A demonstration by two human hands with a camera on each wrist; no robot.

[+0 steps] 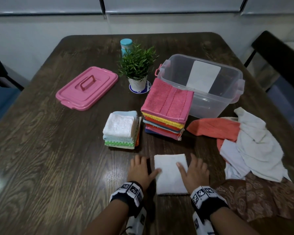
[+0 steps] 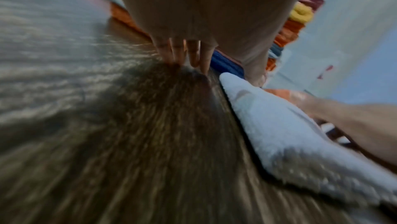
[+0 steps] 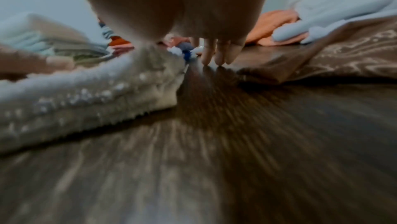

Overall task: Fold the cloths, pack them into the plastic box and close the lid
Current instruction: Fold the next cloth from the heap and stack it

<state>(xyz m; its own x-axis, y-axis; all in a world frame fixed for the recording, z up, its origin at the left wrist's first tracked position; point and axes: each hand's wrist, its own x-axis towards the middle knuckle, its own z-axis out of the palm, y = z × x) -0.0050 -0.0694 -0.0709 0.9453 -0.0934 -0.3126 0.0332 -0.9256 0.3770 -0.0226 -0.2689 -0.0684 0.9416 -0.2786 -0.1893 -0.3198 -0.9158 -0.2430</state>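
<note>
Flanking white cloth [image 1: 171,173] at near table [image 1: 49,141] edge: left hand [image 1: 140,170] flat on wood, thumb touching cloth's left edge; right hand [image 1: 193,170] flat, index finger and thumb resting on cloth's right part. Neither hand grips anything. Cloth long axis runs near-far. Plastic box [image 1: 209,99] lies far right, so right hand is nearer.

Fluffy terry white cloth [image 1: 171,173] on glossy, wood-grained table [image 1: 49,150]

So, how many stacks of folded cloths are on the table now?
2. A small pale stack stands left of a taller colourful stack, which is beside the plastic box. Nothing seems hidden.
</note>
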